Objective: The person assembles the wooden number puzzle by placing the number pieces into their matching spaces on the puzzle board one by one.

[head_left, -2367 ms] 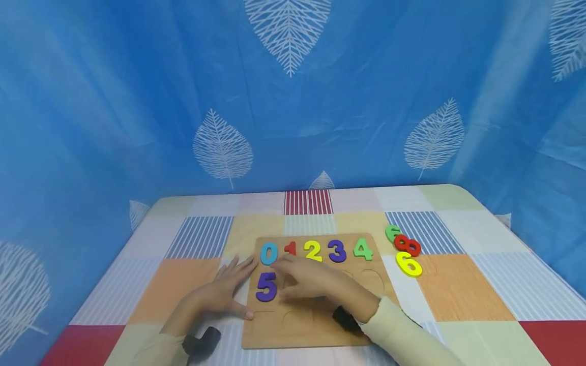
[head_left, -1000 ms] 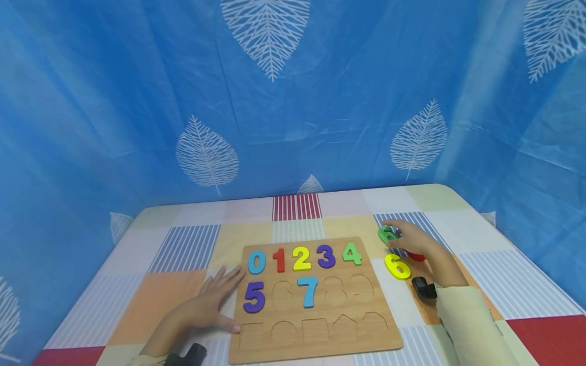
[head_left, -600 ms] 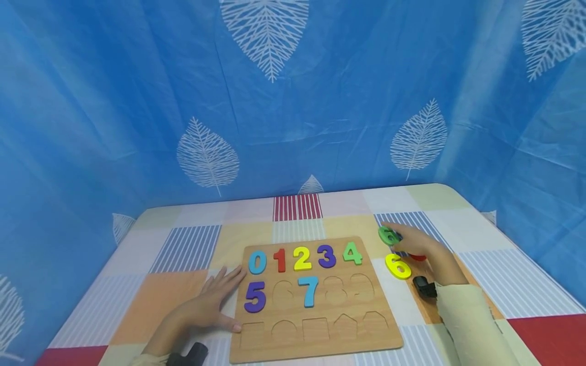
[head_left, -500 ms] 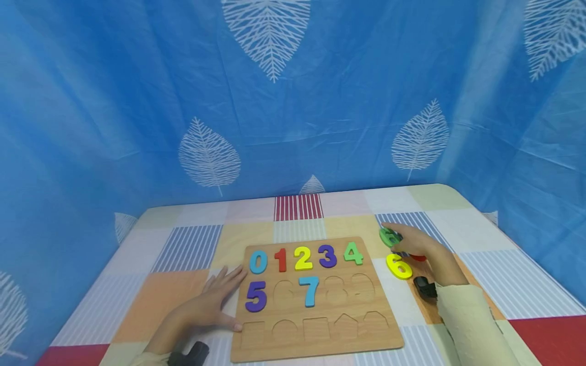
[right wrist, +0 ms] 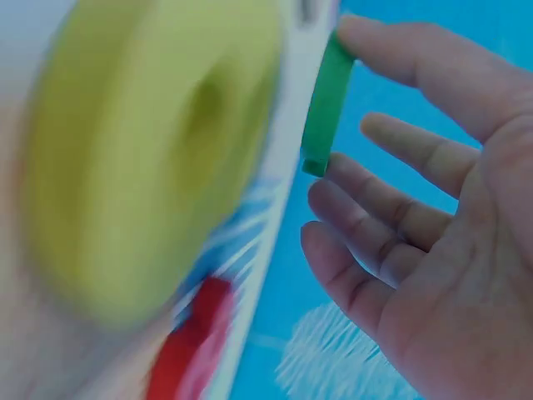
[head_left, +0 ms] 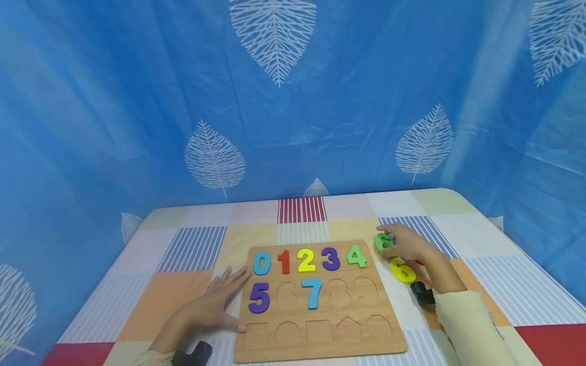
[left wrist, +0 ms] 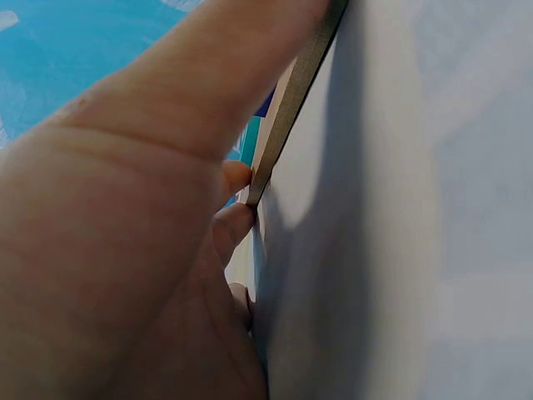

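My right hand [head_left: 407,243] pinches a green number piece [head_left: 382,245], shaped like a 6, between thumb and fingers, off the right side of the wooden number board [head_left: 320,351]. In the right wrist view the green piece [right wrist: 327,104] stands edge-on, with the thumb at one end and fingertips at the other. A yellow number piece [head_left: 403,271] lies just below that hand. The red 8 [right wrist: 193,342] is mostly hidden behind the hand in the head view. My left hand [head_left: 208,307] rests with spread fingers along the board's left edge, thumb at its lower side.
On the board sit a blue 0 [head_left: 262,264], red 1 [head_left: 284,262], yellow 2 [head_left: 306,261], purple 3 [head_left: 330,259], green 4 [head_left: 356,256], purple 5 [head_left: 259,298] and blue 7 [head_left: 312,293]. Bare recesses fill the rest. A patchwork cloth [head_left: 183,290] covers the table.
My right hand has gone from over the board to the loose pieces at right. In the last half second it has drawn the green piece slightly toward the board. My left hand stays put.
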Action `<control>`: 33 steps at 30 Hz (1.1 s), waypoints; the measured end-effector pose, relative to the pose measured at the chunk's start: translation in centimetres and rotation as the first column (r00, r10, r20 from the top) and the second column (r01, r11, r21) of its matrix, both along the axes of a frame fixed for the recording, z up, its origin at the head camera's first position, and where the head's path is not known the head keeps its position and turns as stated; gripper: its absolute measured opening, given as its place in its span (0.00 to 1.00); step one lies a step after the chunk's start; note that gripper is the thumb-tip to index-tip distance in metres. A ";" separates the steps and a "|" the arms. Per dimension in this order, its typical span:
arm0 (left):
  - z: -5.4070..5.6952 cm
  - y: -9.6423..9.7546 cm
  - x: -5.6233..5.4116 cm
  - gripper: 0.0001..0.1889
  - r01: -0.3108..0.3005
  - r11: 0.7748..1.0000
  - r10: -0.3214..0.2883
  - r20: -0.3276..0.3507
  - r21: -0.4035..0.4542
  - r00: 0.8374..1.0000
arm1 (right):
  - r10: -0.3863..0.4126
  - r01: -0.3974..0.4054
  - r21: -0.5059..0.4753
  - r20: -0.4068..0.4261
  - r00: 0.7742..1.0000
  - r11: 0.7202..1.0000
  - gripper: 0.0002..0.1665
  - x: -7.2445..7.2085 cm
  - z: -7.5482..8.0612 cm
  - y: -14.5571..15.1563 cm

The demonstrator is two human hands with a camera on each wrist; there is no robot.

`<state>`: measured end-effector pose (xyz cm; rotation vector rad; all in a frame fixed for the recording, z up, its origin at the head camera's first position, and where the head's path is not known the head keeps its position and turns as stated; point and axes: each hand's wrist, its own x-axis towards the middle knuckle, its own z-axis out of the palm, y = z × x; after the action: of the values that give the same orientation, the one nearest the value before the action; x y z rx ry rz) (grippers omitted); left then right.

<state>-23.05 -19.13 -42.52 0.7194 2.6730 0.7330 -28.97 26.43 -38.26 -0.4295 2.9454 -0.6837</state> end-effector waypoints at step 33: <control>0.2 -0.1 0.3 0.57 0.018 1.000 -0.018 -0.006 0.024 1.000 | 0.257 -0.243 0.188 -0.056 0.965 0.952 0.37 6.9 0.2 -20.8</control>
<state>-22.80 -19.28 -42.28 0.7525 2.6636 0.7608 -22.10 5.67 -38.05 -0.8115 2.9159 -0.3751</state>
